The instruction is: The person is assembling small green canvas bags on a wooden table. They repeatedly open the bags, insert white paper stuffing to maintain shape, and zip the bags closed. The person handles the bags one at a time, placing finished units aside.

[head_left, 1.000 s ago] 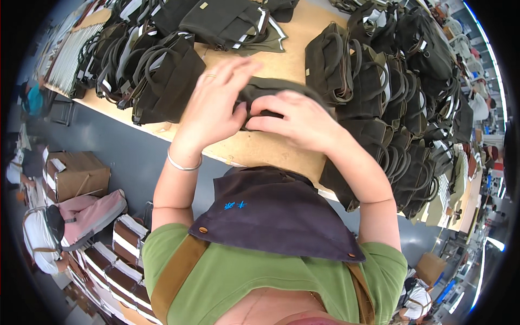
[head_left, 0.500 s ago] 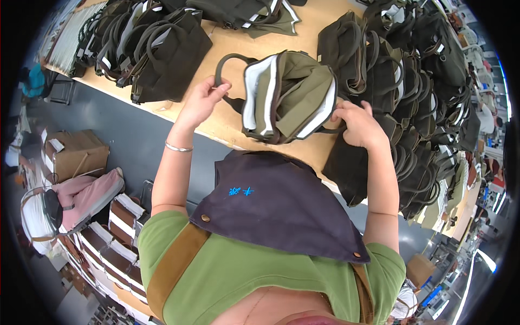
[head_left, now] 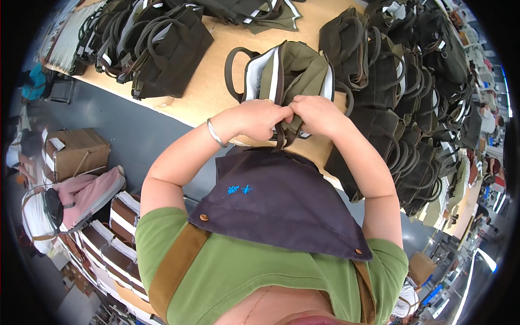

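Observation:
An olive-green handbag point(head_left: 304, 58) with white edging and dark looped handles stands with its mouth spread on the wooden table, right in front of me. Both my hands meet at its near edge. My left hand point(head_left: 261, 120), below a silver bangle, has its fingers closed near the brown zipper strip. Beside it, my right hand point(head_left: 316, 115) pinches at the same spot, its fingertips touching the left ones. The zipper's loose brown end point(head_left: 280, 140) hangs below the hands. What exactly sits between the fingertips is hidden; both seem to grip the zipper.
Dark handbags point(head_left: 173, 51) are lined up at the table's left edge, and more dark bags point(head_left: 390, 81) crowd the right. Folded olive pieces point(head_left: 276, 19) lie at the far side. Down on the left are a brown carton point(head_left: 81, 154) and stacked brown-and-white pieces point(head_left: 114, 254).
My hands have left the handle and the bag's right side and come together at the near edge, on the zipper. The bag has shifted slightly away, and its opening looks narrower.

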Demonstrator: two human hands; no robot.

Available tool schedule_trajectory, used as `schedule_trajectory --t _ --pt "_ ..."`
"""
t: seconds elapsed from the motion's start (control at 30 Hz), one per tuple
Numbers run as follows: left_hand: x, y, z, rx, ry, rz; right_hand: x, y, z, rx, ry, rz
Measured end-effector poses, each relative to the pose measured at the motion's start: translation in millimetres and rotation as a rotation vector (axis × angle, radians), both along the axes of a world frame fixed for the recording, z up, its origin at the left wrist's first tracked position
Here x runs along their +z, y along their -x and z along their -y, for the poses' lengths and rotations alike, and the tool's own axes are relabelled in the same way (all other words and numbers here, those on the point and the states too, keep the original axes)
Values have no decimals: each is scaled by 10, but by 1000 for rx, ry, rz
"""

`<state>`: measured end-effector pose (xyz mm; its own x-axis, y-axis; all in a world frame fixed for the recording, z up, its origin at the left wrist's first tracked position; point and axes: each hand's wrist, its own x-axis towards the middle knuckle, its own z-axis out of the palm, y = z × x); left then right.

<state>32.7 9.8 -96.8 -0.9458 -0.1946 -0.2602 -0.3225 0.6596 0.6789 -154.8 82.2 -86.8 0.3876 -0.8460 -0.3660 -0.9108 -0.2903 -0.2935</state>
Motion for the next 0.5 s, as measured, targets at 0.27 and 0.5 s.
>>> schedule_trajectory --t 0.27,0.5 --pt "-17 -200 268 136 -201 -237 -42 111 -157 -170 109 153" --pt "-145 -286 175 416 -172 -270 -214 333 -155 -90 255 442"
